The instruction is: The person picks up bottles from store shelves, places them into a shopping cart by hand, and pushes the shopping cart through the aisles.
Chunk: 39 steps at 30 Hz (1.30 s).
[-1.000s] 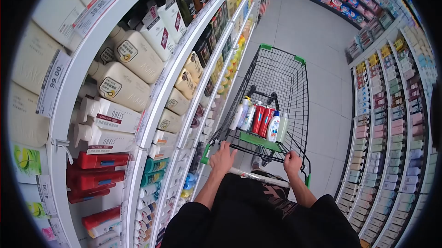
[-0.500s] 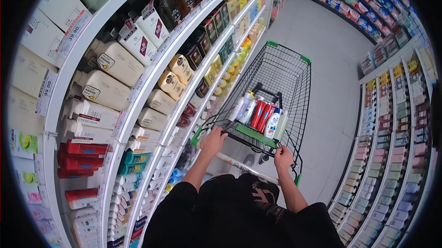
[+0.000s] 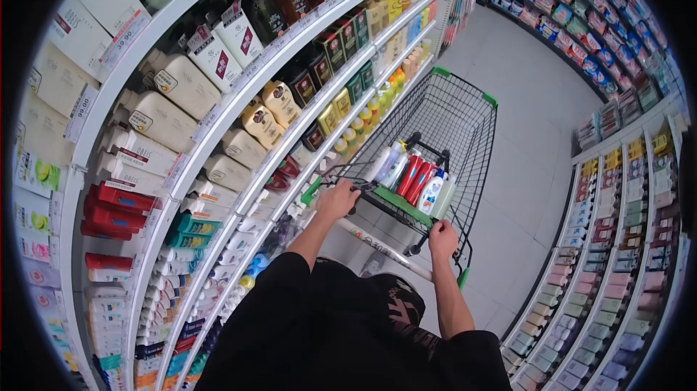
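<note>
Currently, your shopping cart [image 3: 475, 151] stands ahead of you on the gray floor [image 3: 534, 86], beside stocked shelves [image 3: 276, 46], with red bottles [image 3: 414, 179] and a white-and-blue bottle [image 3: 431, 193] just beyond its green panel [image 3: 401, 204]. Your left hand [image 3: 336, 201] and right hand [image 3: 442, 239] are at its near end, past the handlebar [image 3: 385, 247]; the fingers look curled, though I can't quite tell whether they grip the cart.

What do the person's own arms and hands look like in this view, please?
Both the left hand and the right hand are ungloved, and no watch or bracelet shows at either wrist. The forearms are bare, emerging from loose, plain black sleeves. Whether any rings are worn is too small to tell.
</note>
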Each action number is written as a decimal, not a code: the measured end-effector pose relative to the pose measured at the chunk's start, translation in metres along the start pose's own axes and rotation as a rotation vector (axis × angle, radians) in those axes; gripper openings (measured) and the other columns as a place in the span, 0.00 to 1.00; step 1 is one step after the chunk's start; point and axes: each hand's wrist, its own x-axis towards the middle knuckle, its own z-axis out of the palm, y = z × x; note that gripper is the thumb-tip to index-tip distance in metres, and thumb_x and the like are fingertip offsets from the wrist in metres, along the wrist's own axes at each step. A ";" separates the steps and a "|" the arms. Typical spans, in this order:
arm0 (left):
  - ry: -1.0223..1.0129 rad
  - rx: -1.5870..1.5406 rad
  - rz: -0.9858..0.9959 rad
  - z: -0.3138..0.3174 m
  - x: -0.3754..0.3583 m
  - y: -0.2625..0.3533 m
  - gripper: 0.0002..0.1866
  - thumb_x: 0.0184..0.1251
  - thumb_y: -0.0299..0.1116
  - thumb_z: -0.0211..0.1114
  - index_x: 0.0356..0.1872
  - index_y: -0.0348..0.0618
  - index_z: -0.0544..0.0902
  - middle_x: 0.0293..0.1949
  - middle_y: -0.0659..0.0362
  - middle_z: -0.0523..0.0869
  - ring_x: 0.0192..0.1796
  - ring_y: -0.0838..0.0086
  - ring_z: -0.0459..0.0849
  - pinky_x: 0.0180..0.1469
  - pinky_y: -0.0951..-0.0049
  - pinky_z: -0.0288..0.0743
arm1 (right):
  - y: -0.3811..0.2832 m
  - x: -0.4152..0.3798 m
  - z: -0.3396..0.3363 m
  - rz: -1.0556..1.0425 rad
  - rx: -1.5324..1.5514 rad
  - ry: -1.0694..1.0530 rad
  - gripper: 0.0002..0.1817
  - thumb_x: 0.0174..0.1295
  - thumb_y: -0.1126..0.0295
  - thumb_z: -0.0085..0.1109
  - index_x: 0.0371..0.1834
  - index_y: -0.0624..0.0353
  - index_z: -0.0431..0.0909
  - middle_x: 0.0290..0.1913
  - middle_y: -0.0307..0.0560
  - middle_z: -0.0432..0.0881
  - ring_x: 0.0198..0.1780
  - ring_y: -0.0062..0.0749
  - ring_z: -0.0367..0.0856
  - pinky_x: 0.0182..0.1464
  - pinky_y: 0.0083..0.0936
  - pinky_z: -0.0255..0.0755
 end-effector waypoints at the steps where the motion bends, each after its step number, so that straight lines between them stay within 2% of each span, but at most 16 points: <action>1: 0.004 0.007 -0.014 -0.001 0.002 0.005 0.21 0.72 0.51 0.57 0.50 0.44 0.79 0.53 0.55 0.80 0.47 0.49 0.85 0.49 0.49 0.77 | 0.001 0.005 0.001 -0.004 -0.012 -0.001 0.15 0.61 0.58 0.51 0.36 0.53 0.85 0.28 0.56 0.85 0.33 0.56 0.84 0.37 0.48 0.75; 9: 0.089 0.002 -0.009 0.005 0.032 0.027 0.18 0.70 0.49 0.59 0.46 0.45 0.82 0.50 0.56 0.82 0.46 0.50 0.85 0.49 0.51 0.78 | 0.005 0.043 -0.002 -0.023 -0.020 0.003 0.16 0.61 0.59 0.51 0.36 0.54 0.86 0.30 0.57 0.85 0.34 0.57 0.85 0.37 0.48 0.76; 11: 0.050 -0.034 -0.091 0.003 0.037 0.037 0.19 0.70 0.50 0.59 0.49 0.48 0.83 0.50 0.57 0.84 0.51 0.54 0.85 0.56 0.50 0.72 | 0.002 0.051 -0.004 -0.022 -0.054 0.027 0.16 0.61 0.59 0.51 0.36 0.54 0.86 0.30 0.57 0.85 0.35 0.57 0.85 0.38 0.48 0.76; 13: 0.043 -0.016 -0.092 0.006 0.046 0.038 0.19 0.70 0.50 0.58 0.48 0.47 0.84 0.50 0.57 0.85 0.50 0.54 0.85 0.55 0.52 0.74 | 0.000 0.059 -0.005 -0.014 -0.071 0.019 0.16 0.61 0.59 0.50 0.37 0.54 0.86 0.30 0.57 0.85 0.35 0.57 0.85 0.39 0.48 0.77; 15: 0.157 -0.039 -0.033 0.013 0.054 0.039 0.17 0.70 0.48 0.58 0.42 0.46 0.84 0.48 0.57 0.84 0.44 0.50 0.86 0.49 0.51 0.78 | 0.000 0.067 -0.006 -0.032 -0.075 0.044 0.16 0.61 0.58 0.50 0.37 0.53 0.86 0.30 0.56 0.86 0.36 0.57 0.85 0.40 0.48 0.77; 29: 0.128 -0.045 -0.008 0.010 0.106 0.067 0.15 0.71 0.44 0.56 0.41 0.44 0.83 0.49 0.56 0.83 0.45 0.53 0.86 0.49 0.52 0.79 | -0.008 0.121 -0.008 -0.011 -0.074 0.061 0.16 0.62 0.59 0.50 0.36 0.56 0.85 0.33 0.58 0.86 0.38 0.57 0.85 0.41 0.46 0.77; 31: 0.049 0.006 -0.023 0.007 0.124 0.068 0.16 0.70 0.46 0.56 0.49 0.49 0.84 0.53 0.60 0.84 0.51 0.56 0.85 0.52 0.54 0.78 | -0.012 0.132 -0.004 -0.003 -0.075 0.058 0.16 0.61 0.59 0.50 0.37 0.56 0.86 0.33 0.58 0.86 0.38 0.57 0.85 0.42 0.47 0.77; 32: 0.044 0.003 -0.022 0.008 0.129 0.069 0.16 0.70 0.46 0.56 0.49 0.49 0.84 0.53 0.60 0.84 0.51 0.56 0.85 0.52 0.54 0.78 | -0.012 0.135 -0.003 0.007 -0.076 0.054 0.17 0.61 0.59 0.49 0.39 0.55 0.86 0.34 0.58 0.86 0.39 0.58 0.85 0.43 0.48 0.77; 34: 0.150 0.007 0.055 0.011 0.148 0.066 0.13 0.69 0.42 0.57 0.40 0.45 0.84 0.47 0.57 0.83 0.45 0.55 0.86 0.49 0.53 0.79 | -0.023 0.143 -0.004 0.013 -0.092 0.057 0.17 0.61 0.59 0.49 0.39 0.55 0.86 0.34 0.58 0.86 0.39 0.58 0.85 0.42 0.48 0.77; 39: 0.159 -0.019 0.086 0.007 0.188 0.071 0.12 0.68 0.41 0.57 0.41 0.46 0.84 0.47 0.58 0.83 0.45 0.56 0.86 0.49 0.53 0.79 | -0.037 0.163 0.002 0.036 -0.090 0.105 0.17 0.62 0.59 0.49 0.38 0.55 0.86 0.34 0.58 0.86 0.39 0.57 0.85 0.42 0.48 0.77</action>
